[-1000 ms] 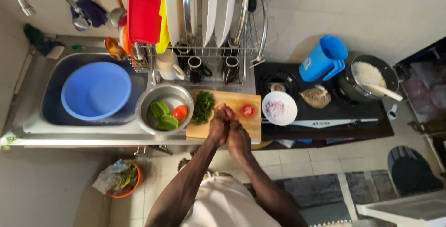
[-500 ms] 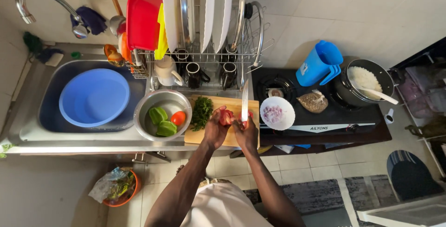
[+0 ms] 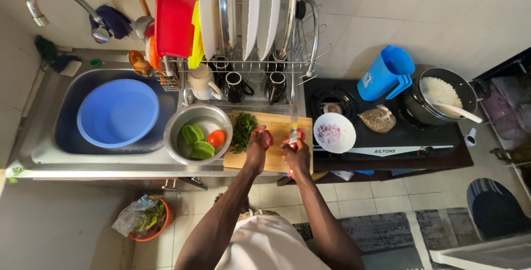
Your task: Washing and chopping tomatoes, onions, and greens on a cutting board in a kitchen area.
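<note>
Head view, looking straight down: left hand (image 3: 256,149) wrapped around a red tomato (image 3: 267,138), held just above the wooden cutting board (image 3: 276,158). Right hand (image 3: 297,151) clamped on a knife (image 3: 293,135), blade pointing away over the board. Half a second earlier, same grip but knife raised higher; a second earlier, both hands pressed together. Looked like cutting in progress, chopped greens (image 3: 243,129) beside.

Matt wooden chopping board (image 3: 276,156), shiny steel bowl (image 3: 182,122), glossy blue plastic basin (image 3: 117,112).
</note>
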